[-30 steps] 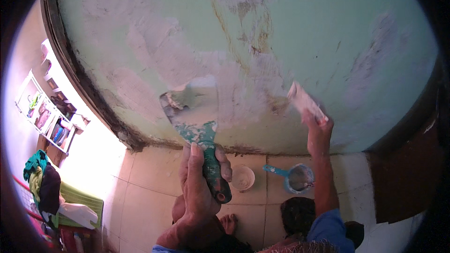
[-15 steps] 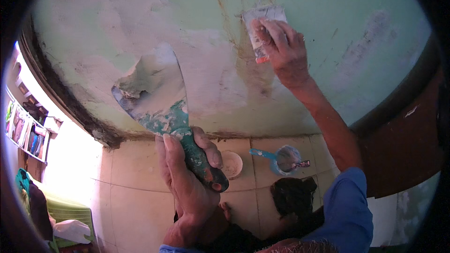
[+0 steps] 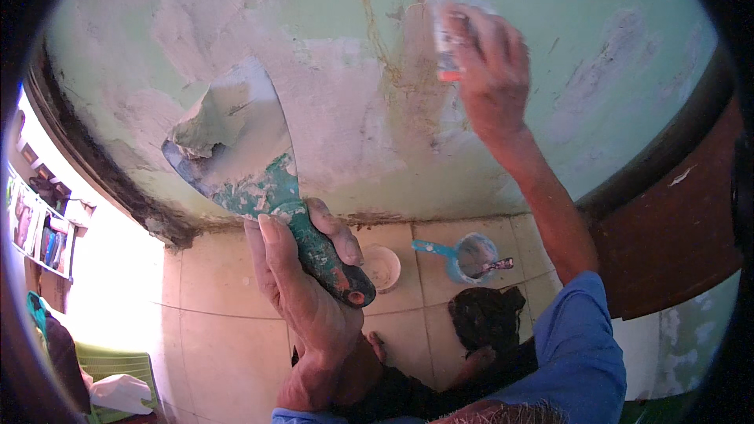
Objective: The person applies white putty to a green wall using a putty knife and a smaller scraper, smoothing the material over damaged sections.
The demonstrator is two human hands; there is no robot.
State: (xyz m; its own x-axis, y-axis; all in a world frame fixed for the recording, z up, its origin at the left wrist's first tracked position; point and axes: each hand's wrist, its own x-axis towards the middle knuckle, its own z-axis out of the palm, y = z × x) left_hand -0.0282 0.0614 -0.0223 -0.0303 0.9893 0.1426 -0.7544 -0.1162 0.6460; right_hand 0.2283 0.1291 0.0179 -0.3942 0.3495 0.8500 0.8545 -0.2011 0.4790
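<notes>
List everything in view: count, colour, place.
Scraper: one, green-handled, left hand.
Putty lump: one, off-white, scraper blade.
Spreader: one, whitish and orange, right hand.
Wall: one, patchy green, ahead.
Floor: one, cream, below wall.
Bowl: one, white, on floor.
Dipper: one, blue, right of bowl.
Tool: one, dark-handled, at dipper.
Bundle: one, black, below dipper.
Panel: one, brown, right.
Rack: one, white, far left.
Basket: one, green, lower left.
Left hand: one, on scraper.
Right hand: one, on spreader.
Sleeves: two, blue, lower edge.
</notes>
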